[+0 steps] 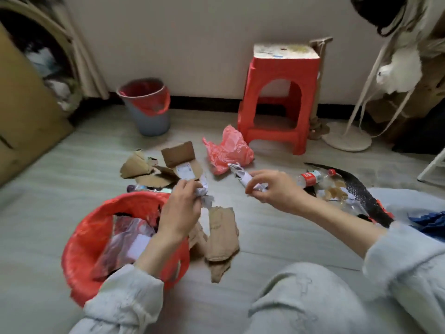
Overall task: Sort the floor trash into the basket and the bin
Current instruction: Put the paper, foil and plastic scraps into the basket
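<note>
A red basket (pixel 81 239) lined with red plastic sits on the floor at the lower left, with plastic wrapping and paper inside. My left hand (pixel 179 210) hovers over its right rim, shut on a crumpled white paper (pixel 204 192). My right hand (pixel 272 189) is raised mid-floor, shut on a rolled white paper scrap (pixel 243 178). A grey bin (pixel 148 107) with a red liner stands by the far wall. Torn cardboard pieces (pixel 166 167), a red plastic bag (pixel 228 150), a plastic bottle (pixel 310 178) and brown crumpled paper (pixel 220 237) lie on the floor.
A red plastic stool (pixel 281 97) stands against the wall behind the bag. A large cardboard box (pixel 21 112) fills the left side. A white stand base (pixel 346 138) sits at the right. A black mesh strip (pixel 358 191) lies near my right knee (pixel 305 297).
</note>
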Motion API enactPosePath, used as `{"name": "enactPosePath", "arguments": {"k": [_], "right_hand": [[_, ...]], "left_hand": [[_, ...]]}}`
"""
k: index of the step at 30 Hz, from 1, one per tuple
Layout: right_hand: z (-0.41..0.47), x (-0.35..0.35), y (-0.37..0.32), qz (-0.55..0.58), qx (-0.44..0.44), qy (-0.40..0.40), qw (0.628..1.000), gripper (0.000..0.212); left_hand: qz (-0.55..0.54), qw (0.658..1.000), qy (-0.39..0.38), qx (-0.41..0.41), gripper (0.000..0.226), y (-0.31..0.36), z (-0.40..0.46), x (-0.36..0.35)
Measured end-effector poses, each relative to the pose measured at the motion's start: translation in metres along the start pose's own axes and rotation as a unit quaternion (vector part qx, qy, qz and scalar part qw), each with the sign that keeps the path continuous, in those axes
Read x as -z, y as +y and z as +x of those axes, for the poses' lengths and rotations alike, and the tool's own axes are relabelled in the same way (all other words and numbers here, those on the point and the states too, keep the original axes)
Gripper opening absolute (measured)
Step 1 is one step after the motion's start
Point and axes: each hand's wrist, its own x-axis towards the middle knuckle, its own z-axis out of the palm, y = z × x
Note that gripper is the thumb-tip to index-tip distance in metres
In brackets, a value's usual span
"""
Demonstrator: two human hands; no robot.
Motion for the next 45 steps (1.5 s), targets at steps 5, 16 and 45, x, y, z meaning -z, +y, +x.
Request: {"name": "enactPosePath", "arguments": {"k": [5,16,45], "right_hand": [[0.055,-0.076,-0.108,0.016,0.093,-0.109,0.99,0.01],[0.076,-0.221,-0.125,0.015,0.021,-0.209,0.978,0.044],[0.091,-0.054,-0.079,0.065,-0.231,-0.017,0.971,0.007]], "left_hand": [[0.053,0.985,0.056,0.157,0.019,-0.088,-0.042,0.06],[0.04,0.955,0.039,0.291,0.041,-0.191,-0.092,0.083],[-0.116,0.91,0.025,0.397,0.049,-0.115,-0.004,0.1]]}}
